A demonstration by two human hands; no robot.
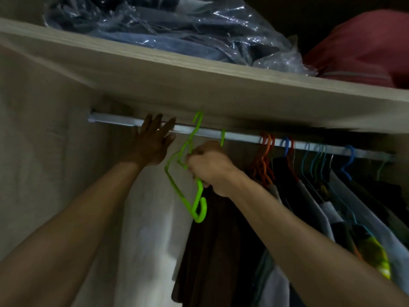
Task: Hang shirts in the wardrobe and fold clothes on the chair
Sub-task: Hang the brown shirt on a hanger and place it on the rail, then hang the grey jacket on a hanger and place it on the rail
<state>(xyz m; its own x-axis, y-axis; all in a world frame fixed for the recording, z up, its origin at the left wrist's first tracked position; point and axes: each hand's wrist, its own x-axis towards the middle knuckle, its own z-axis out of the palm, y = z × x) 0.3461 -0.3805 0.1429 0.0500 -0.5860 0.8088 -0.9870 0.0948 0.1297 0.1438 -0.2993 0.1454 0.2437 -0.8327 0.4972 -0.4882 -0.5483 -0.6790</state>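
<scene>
A: Nearest to you, your two bare forearms reach up into the pale wooden wardrobe. Your right hand has its fingers curled tight round the neck of a bright green plastic hanger, with a second green hanger seemingly bunched in the same grip.

B: And what is the left doing?

A: Your left hand is raised with fingers straight and spread apart, holding nothing, its fingertips up at the silver metal hanging rail. Whether they touch it, I cannot tell.

B: Where do the hangers sit against the rail?

A: One green hook rises in front of the rail between your hands; it looks unhooked, but blur makes that uncertain. Another green hook shows on the rail just right of it.

B: What lies below your right hand?

A: A dark brown garment hangs directly beneath your fist, with a white garment to its left.

B: Further along?

A: To the right, orange hangers, blue hangers and thin teal ones carry dark, grey and white clothes packed close together.

B: And farthest off?

A: Above the rail runs the light wooden shelf, bearing a clear plastic bag of blue denim and, right of it, a dull red cloth bundle.
</scene>
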